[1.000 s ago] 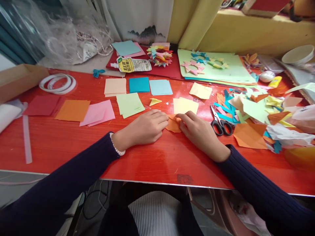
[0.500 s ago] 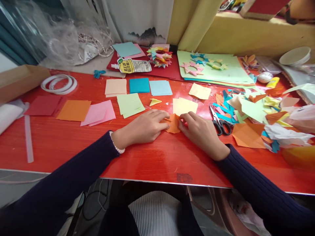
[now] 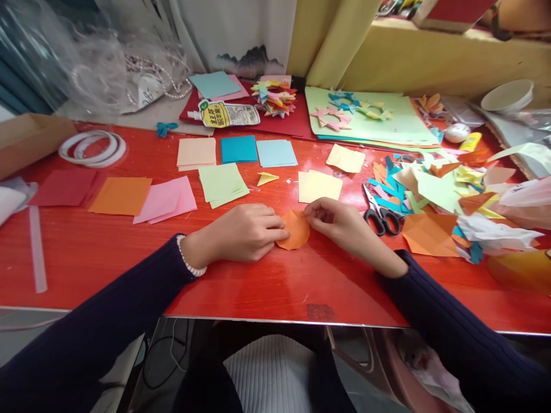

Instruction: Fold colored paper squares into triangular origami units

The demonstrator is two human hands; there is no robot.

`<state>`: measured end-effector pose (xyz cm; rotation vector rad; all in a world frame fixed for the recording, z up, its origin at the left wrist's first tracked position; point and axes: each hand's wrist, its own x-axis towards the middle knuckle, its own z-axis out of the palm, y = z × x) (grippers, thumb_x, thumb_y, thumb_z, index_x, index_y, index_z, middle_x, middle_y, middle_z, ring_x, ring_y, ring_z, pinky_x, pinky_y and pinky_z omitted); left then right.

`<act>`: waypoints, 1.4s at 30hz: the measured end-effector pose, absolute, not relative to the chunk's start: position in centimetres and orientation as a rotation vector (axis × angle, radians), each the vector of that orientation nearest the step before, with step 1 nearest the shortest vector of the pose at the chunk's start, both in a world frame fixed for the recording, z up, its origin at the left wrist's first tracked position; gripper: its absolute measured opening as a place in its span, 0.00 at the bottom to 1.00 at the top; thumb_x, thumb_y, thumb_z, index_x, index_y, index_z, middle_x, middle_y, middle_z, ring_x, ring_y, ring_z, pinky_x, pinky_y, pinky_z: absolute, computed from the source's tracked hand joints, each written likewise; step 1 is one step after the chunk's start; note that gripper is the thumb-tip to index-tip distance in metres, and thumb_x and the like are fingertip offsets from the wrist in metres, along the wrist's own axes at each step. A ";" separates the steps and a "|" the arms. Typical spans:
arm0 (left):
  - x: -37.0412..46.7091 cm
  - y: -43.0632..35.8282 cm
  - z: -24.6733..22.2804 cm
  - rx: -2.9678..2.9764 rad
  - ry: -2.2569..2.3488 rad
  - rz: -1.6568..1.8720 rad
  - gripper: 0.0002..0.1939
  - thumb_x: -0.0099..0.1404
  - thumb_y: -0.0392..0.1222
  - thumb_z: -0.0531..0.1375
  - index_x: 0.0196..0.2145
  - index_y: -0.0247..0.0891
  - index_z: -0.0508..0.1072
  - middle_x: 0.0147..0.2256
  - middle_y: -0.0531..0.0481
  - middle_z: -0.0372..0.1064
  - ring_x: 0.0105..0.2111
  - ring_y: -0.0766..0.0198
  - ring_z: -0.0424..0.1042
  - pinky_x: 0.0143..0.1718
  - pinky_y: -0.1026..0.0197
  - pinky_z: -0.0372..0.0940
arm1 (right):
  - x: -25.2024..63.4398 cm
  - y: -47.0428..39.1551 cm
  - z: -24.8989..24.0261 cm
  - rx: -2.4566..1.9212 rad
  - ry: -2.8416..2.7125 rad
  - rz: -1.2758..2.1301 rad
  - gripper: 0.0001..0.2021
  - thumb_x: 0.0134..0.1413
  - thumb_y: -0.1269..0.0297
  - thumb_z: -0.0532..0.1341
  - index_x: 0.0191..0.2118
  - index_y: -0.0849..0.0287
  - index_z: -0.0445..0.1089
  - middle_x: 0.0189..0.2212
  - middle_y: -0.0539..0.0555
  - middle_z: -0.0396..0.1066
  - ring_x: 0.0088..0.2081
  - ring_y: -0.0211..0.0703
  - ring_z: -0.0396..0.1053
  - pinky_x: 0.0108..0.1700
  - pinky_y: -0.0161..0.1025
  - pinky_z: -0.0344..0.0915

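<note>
A small orange paper with a rounded, uneven outline lies on the red table between my hands. My left hand presses its closed fingers on the paper's left edge. At the upper right edge, my right hand pinches the same paper between thumb and fingers. Just beyond it are pale yellow squares and a small folded yellow piece. Black-handled scissors lie to the right of my right hand.
Stacks of green, pink and orange squares lie to the left. Paper scraps are heaped at the right. Behind stand folded paper rings, a glue pouch and white tape rolls.
The orange paper shows more of its surface, now flatter and rounder. My left hand has drawn a little to the left, and my right fingers have shifted to the paper's upper right edge.
</note>
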<state>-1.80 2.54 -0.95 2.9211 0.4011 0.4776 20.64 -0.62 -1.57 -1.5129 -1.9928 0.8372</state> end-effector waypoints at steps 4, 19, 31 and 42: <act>-2.7 3.0 -1.3 3.009 0.375 0.467 0.16 0.63 0.31 0.50 0.42 0.41 0.73 0.42 0.48 0.73 0.40 0.60 0.71 0.44 0.55 0.65 | 20.7 -0.7 -1.3 -1.499 -1.980 0.920 0.05 0.53 0.70 0.55 0.36 0.60 0.66 0.25 0.49 0.64 0.25 0.35 0.60 0.26 0.35 0.58; -4.5 2.2 -1.6 3.042 0.420 0.146 0.25 0.60 0.24 0.47 0.54 0.33 0.63 0.60 0.41 0.54 0.61 0.59 0.53 0.62 0.51 0.50 | 22.5 -1.5 -1.2 -0.805 -2.745 0.260 0.17 0.59 0.74 0.51 0.53 0.63 0.65 0.51 0.58 0.69 0.51 0.47 0.66 0.51 0.47 0.67; -3.7 0.8 -0.4 3.214 0.412 0.380 0.14 0.65 0.34 0.52 0.47 0.36 0.71 0.46 0.37 0.70 0.40 0.56 0.72 0.41 0.53 0.68 | 21.9 -2.4 -0.6 -1.043 -2.495 0.069 0.13 0.55 0.79 0.54 0.45 0.66 0.69 0.46 0.61 0.71 0.50 0.50 0.67 0.52 0.50 0.65; -3.6 0.8 -0.2 2.940 0.440 0.423 0.15 0.66 0.42 0.52 0.44 0.31 0.71 0.38 0.44 0.72 0.38 0.58 0.69 0.40 0.55 0.64 | 20.6 -2.3 -1.9 -1.026 -2.652 0.130 0.20 0.59 0.76 0.51 0.57 0.70 0.57 0.52 0.62 0.67 0.55 0.47 0.63 0.60 0.51 0.55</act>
